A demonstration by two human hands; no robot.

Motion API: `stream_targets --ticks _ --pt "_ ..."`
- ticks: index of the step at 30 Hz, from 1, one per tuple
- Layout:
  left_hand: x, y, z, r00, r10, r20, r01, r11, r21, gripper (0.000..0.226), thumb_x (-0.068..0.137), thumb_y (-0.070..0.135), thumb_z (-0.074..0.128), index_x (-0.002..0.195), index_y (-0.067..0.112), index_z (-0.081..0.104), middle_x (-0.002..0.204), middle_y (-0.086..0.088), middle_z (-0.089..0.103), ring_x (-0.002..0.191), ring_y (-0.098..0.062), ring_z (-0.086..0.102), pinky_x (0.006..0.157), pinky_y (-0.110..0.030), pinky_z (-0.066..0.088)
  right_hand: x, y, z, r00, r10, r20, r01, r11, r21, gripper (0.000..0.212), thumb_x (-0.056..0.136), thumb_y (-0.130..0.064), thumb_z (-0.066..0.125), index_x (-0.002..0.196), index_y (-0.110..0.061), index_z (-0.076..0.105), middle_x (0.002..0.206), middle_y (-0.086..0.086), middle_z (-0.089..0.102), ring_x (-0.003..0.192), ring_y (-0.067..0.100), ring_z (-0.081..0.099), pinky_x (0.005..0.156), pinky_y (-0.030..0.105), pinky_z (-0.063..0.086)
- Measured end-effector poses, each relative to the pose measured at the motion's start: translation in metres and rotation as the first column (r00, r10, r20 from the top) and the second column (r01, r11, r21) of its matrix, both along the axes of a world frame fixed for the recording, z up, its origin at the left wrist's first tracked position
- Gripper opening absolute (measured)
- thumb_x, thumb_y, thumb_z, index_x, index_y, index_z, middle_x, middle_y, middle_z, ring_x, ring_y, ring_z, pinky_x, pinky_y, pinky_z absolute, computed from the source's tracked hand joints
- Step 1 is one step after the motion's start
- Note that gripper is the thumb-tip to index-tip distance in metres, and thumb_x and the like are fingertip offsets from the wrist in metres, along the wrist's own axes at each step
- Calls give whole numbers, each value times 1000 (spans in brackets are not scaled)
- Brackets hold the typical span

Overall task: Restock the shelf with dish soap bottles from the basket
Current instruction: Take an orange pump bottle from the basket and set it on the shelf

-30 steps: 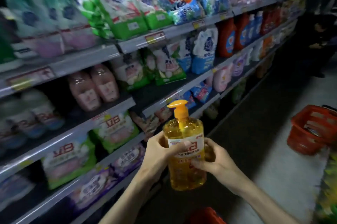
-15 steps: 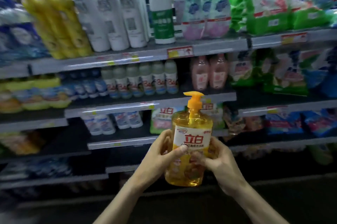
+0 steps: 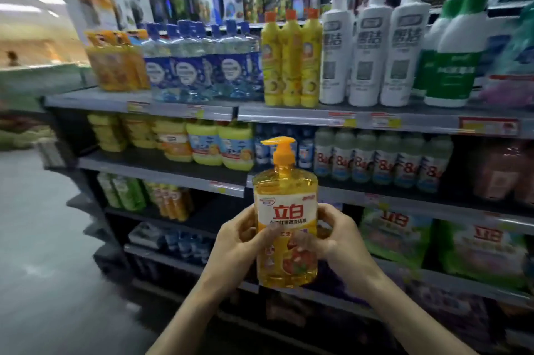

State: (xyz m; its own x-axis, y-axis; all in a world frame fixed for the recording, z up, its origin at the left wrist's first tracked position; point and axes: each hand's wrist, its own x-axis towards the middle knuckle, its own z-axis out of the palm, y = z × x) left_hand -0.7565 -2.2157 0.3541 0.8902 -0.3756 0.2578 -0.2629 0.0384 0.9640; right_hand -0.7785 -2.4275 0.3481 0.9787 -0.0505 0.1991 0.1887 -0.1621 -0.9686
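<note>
Feed notes, head camera. Of the person I see two hands and two forearms. Left hand [image 3: 235, 245] and right hand [image 3: 339, 242]: both bare. Left forearm [image 3: 187, 311] bare from the wrist to the frame edge at 7 o'clock. Right forearm [image 3: 404, 305] likewise bare, reaching the edge at 5 o'clock. Wrists slim, fingers [image 3: 245, 217] long and thin. Fingertips blur on my screen, so I cannot read nail detail. Dim light; both lower arms sit in shadow.

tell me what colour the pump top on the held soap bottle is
Orange, seen in the head view: pump top.
</note>
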Motion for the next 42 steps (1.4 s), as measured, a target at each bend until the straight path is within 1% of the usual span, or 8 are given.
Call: stream_targets --ticks 6,10,13,17,20,28,34,42 --pt "41 95 19 985 171 17 -172 985 17 37 100 30 72 136 22 68 126 0 78 117 -21 75 93 -33 63 71 96 9 993 118 11 -119 993 21 53 76 -32 92 124 -26 70 115 -12 78 104 13 77 85 42 66" --pt "67 139 22 967 254 13 -254 967 -14 40 100 31 71 138 21 66 127 -1 77 117 -21 75 93 -35 63 116 144 14 980 196 26 -197 980 27 62 72 -37 93 127 -24 68 116 -12 78 105 16 77 85 47 66" --pt "89 163 21 949 314 11 -313 949 -41 38 101 34 71 137 22 67 128 -1 77 117 -21 75 90 -29 62 150 170 15 966 256 42 -257 966 15 63 72 -38 94 128 -24 67 116 -11 78 105 13 77 83 41 67" --pt "123 189 23 917 399 7 -399 917 -30 34 99 46 73 132 39 69 130 3 76 118 -17 74 89 -27 62 201 200 20 940 336 61 -336 942 -24 58 75 -39 94 125 -27 66 114 -14 78 102 8 77 80 32 66" --pt "151 206 27 887 461 12 -461 887 -1 32 96 53 73 128 46 70 129 6 76 117 -16 74 89 -25 61 242 221 24 918 391 65 -388 920 -51 60 75 -44 92 126 -27 66 115 -12 78 103 8 76 85 38 66" --pt "232 241 51 794 608 7 -608 794 24 55 91 56 71 138 28 64 126 7 77 117 -15 74 102 -43 61 346 265 52 844 525 108 -520 851 -72 62 75 -46 92 127 -25 66 113 -13 79 104 7 76 90 37 65" --pt "280 268 73 753 655 70 -655 755 -16 52 94 51 70 137 23 65 125 7 78 117 -15 74 98 -35 62 399 302 77 804 564 189 -566 823 -45 60 71 -47 89 122 -26 65 107 -18 79 95 4 78 72 20 62" --pt "344 343 108 766 618 179 -619 784 -56 53 93 53 69 139 26 63 128 5 77 120 -15 73 91 -25 61 463 373 113 780 551 295 -556 828 -75 73 69 -61 89 130 -30 63 117 -15 77 109 6 74 92 40 63"
